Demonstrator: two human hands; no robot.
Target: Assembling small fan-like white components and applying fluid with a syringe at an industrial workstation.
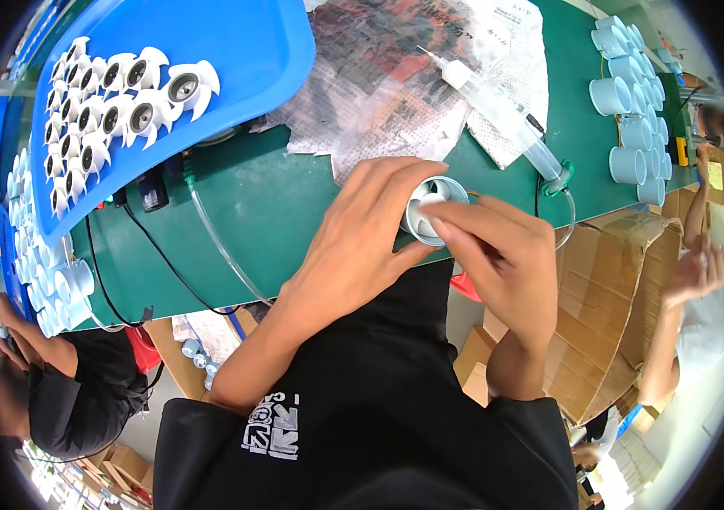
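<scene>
1. So, the light-blue cup (464, 192) is the thing in hand, right over the near edge of the green table (264, 204), around the middle left to right. Can't tell whether its bottom touches the tabletop.
2. Its open mouth faces up at the viewer, a nearly round oval, so the long axis runs mostly along the line of sight. A white fan (421, 221) sits inside, partly hidden.
3. Left hand (362, 221) reaches in from the left, fingers and thumb curled around the cup's wall, gripping it.
4. Right hand (502, 246) comes from the right, bent fingers and thumb bunched at the mouth. Fingertips are a bit blurry, so I can't tell if they pinch something or just touch the fan.
5. Far of the cup, a clear syringe (498, 110) lies on newspaper (362, 127), tip pointing far-left.
6. Far left, a blue tray (268, 59) holds rows of white impellers (143, 117).
7. More pale cups (628, 166) cluster on the far right of the table, with a cardboard box (591, 297) nearer on that side.
</scene>
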